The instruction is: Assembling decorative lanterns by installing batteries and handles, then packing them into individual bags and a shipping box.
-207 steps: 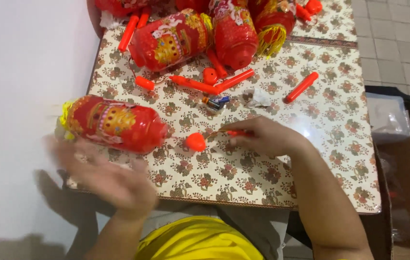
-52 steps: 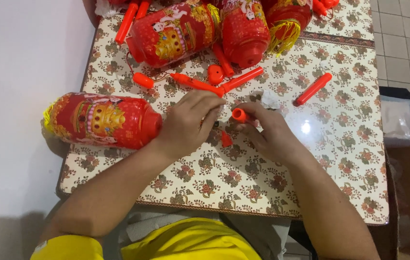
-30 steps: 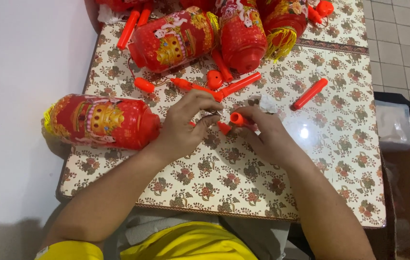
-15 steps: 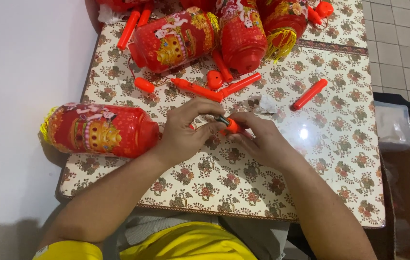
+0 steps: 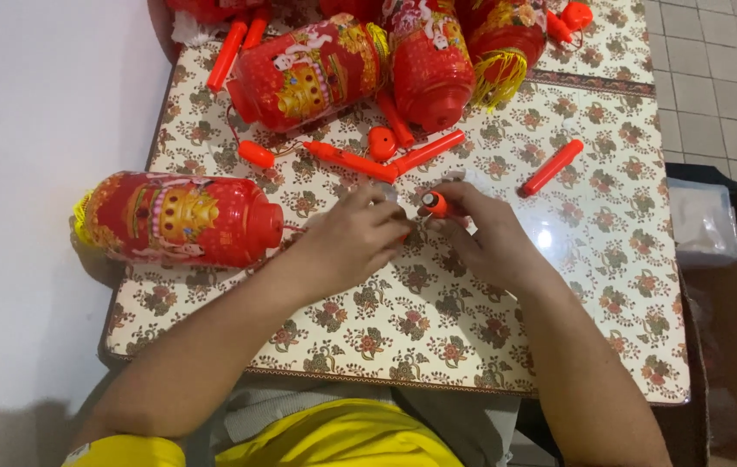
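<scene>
Both hands meet mid-table: my right hand (image 5: 489, 238) pinches a small orange plastic handle piece (image 5: 434, 205), my left hand (image 5: 355, 238) curls against it. One red lantern (image 5: 180, 218) lies assembled beside me; loose orange sticks (image 5: 550, 168) remain, so plenty's left, I guess.

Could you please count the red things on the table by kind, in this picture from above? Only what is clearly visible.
Lanterns, red with gold print: 4 (one lying alone at the left, three at the far edge)
Loose orange-red sticks: 7 (for example)
Round orange-red pieces: 3 (for example)
Small orange-red piece held between left hand and right hand: 1
Total: 15
</scene>
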